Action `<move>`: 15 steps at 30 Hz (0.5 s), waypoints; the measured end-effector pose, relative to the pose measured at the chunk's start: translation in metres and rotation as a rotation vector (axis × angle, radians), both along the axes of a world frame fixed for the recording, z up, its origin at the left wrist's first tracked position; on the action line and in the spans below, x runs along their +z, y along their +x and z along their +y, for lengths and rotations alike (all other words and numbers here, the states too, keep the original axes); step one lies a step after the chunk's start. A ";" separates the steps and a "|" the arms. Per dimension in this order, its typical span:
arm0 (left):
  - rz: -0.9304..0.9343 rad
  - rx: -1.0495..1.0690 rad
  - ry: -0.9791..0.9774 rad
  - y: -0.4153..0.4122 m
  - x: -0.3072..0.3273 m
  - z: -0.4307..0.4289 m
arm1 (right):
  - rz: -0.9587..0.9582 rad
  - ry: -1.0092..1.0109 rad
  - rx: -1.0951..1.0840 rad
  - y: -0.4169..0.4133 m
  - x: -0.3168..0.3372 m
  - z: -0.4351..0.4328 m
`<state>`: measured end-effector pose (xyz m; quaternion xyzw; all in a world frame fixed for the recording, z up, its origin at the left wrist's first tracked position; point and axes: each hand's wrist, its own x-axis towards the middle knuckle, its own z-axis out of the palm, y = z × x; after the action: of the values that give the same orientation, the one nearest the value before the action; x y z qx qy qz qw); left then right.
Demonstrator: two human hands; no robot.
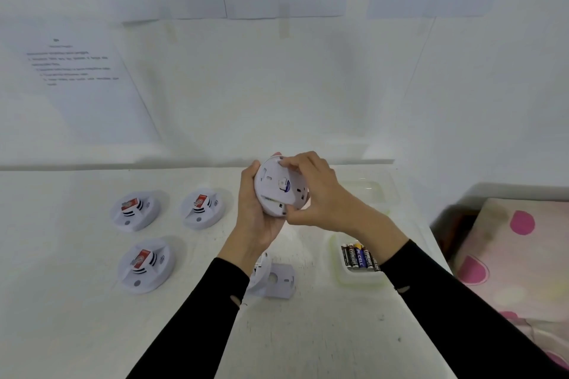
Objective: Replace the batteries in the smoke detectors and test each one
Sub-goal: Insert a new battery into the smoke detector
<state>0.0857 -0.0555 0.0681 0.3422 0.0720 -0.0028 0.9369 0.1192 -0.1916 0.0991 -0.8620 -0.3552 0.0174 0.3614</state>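
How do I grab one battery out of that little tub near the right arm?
Probably come straight down from above, since the tub has walls all round. The batteries lie flat, packed side by side, so their long sides are blocked. Take the leftmost battery, whose outer side looks free, and pinch it end to end with finger and thumb.

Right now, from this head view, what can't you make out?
All in the head view:
Held detector: front face turned away; left hand and right hand cover its rim.
Wall sheets: print blurred, unreadable.
Batteries in the tray: right sleeve overlaps them, count unclear.
Loose white part: left sleeve covers its edge.
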 end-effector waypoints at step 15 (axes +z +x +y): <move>0.082 -0.161 0.055 -0.001 0.000 0.014 | 0.000 -0.011 0.092 0.006 -0.006 0.002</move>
<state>0.0848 -0.0419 0.0683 0.3719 0.0827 -0.0902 0.9202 0.1252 -0.1897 0.0930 -0.8467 -0.3945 0.0358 0.3552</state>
